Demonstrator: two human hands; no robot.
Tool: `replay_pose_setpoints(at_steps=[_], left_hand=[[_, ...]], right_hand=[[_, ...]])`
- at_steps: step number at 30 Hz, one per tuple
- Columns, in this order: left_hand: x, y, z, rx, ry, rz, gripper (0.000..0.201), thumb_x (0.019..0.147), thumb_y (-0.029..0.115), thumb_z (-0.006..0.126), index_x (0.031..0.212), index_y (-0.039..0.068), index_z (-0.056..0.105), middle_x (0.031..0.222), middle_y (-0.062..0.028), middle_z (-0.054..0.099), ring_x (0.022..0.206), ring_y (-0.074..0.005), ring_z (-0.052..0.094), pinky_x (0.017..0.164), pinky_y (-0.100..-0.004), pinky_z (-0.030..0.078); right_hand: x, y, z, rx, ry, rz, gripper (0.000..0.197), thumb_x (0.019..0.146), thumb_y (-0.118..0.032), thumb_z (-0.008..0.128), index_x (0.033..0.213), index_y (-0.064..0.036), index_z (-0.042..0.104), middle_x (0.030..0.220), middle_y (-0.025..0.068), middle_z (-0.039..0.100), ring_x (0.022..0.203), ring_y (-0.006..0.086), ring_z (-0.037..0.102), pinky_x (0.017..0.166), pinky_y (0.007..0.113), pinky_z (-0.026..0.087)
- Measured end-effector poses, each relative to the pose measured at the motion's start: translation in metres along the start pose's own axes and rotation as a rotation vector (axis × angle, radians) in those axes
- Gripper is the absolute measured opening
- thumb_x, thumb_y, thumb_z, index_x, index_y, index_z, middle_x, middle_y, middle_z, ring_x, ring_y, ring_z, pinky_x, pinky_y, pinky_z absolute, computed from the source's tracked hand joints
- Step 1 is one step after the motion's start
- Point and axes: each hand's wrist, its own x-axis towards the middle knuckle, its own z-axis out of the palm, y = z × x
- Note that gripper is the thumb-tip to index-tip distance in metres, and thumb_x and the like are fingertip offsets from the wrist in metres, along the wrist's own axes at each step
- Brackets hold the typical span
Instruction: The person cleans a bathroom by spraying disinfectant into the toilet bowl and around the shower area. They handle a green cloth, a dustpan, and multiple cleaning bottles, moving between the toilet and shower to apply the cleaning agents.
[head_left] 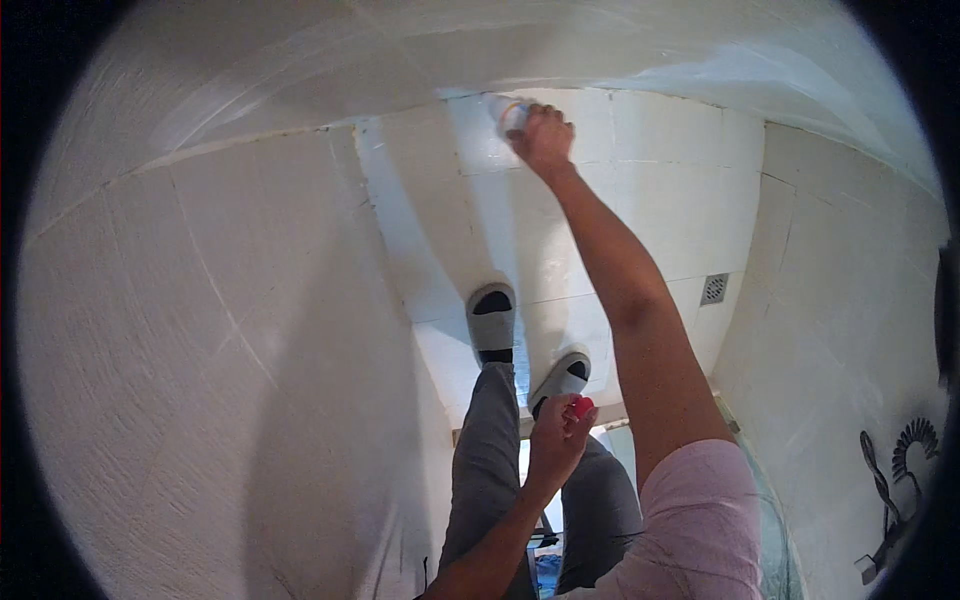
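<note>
My right arm stretches far forward, and my right hand is closed around a whitish bottle with orange and blue marks. The bottle is tilted and slightly blurred, near where the floor meets the far wall; whether it touches either I cannot tell. Nearer to me, over my legs, my left hand is closed on a small red cap, which shows between thumb and fingers.
Pale floor tiles lie between walls on the left, far and right sides. My feet stand on them in grey slippers. A square floor drain sits at the right. A coiled dark hose hangs on the right wall.
</note>
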Motion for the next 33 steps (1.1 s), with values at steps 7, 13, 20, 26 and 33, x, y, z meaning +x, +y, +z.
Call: replay_pose_setpoints(at_steps=[7,13,20,26,33], left_hand=[[-0.003,0.0,0.013,0.055,-0.018,0.008,0.031,0.082,0.023,0.063,0.101,0.002,0.052,0.088,-0.0089,0.055,0.075,-0.0151,0.056,0.065,-0.0253,0.047],[-0.006,0.001,0.015,0.084,-0.066,-0.023,0.034,0.082,0.024,0.063,0.104,0.0,0.051,0.091,-0.0093,0.058,0.077,-0.0136,0.057,0.069,-0.0256,0.046],[-0.009,0.001,0.009,0.082,-0.014,0.027,0.031,0.082,0.02,0.061,0.103,0.0,0.049,0.089,-0.0121,0.052,0.073,-0.0176,0.056,0.063,-0.0267,0.047],[-0.015,-0.025,-0.001,0.215,-0.035,0.078,0.03,0.076,0.014,0.062,0.097,0.0,0.044,0.087,-0.0118,0.048,0.077,-0.0222,0.054,0.066,-0.0321,0.046],[-0.017,-0.036,0.005,0.235,-0.093,0.033,0.03,0.078,0.018,0.059,0.096,0.0,0.044,0.088,-0.0153,0.046,0.081,-0.0297,0.054,0.071,-0.0363,0.043]], right_hand=[[0.003,0.146,-0.021,0.125,0.115,0.546,0.049,0.063,-0.044,0.068,0.087,-0.0027,0.059,0.092,0.0166,0.062,0.089,0.0294,0.06,0.077,0.039,0.048],[0.002,0.115,-0.01,0.199,0.09,0.301,0.058,0.06,-0.046,0.071,0.099,-0.0046,0.058,0.099,0.014,0.061,0.09,0.0293,0.06,0.077,0.04,0.048],[-0.027,-0.068,0.035,0.169,-0.168,-0.159,0.056,0.064,-0.04,0.07,0.111,-0.0138,0.053,0.107,0.0084,0.057,0.097,0.0264,0.056,0.079,0.043,0.045],[-0.079,-0.149,0.056,0.125,-0.168,-0.339,0.042,0.068,-0.03,0.065,0.1,-0.0048,0.056,0.097,0.0114,0.056,0.093,0.0252,0.055,0.078,0.041,0.043],[-0.109,-0.138,0.056,0.047,-0.212,-0.556,0.034,0.066,-0.023,0.064,0.093,-0.0039,0.058,0.093,0.0107,0.056,0.09,0.0254,0.055,0.076,0.04,0.043]])
